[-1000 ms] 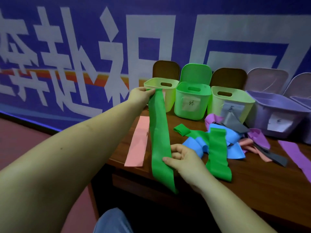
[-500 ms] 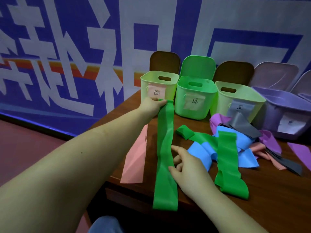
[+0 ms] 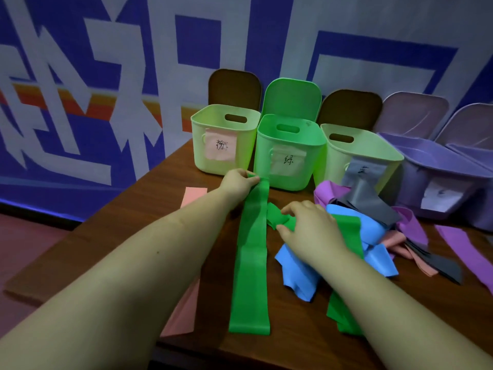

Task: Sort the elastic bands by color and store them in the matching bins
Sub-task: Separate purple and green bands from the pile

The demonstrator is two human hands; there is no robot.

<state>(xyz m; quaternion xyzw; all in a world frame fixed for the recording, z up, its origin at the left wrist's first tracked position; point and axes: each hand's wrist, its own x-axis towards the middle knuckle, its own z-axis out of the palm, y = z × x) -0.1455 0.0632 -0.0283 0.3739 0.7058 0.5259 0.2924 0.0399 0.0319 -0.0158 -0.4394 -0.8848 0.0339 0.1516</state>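
My left hand (image 3: pixel 238 182) pinches the far end of a long green elastic band (image 3: pixel 252 255), just in front of the green bin (image 3: pixel 289 153). That band lies flat on the wooden counter (image 3: pixel 149 214), running from my fingers straight back to the near edge. My right hand (image 3: pixel 312 225) has its fingers and thumb curled onto the folded end of a second green band (image 3: pixel 277 218); the rest of that band passes under my wrist and shows again near the counter's front edge.

Beside my right hand sits a tangled pile: a blue band (image 3: pixel 296 271) at the front, a grey band (image 3: pixel 373 201) and a purple band (image 3: pixel 330 189) toward the bins, with more pink and grey strips on the far side. A pink band (image 3: pixel 193 194) lies flat on the counter, mostly hidden beneath my left forearm.

Along the back stand five open bins with lids propped upright: a pale green bin with a pink label (image 3: pixel 224 140), the green bin, a pale green bin with a grey label (image 3: pixel 357 156), and two lilac bins (image 3: pixel 437 177). A blue and white banner (image 3: pixel 106 62) covers the wall behind.
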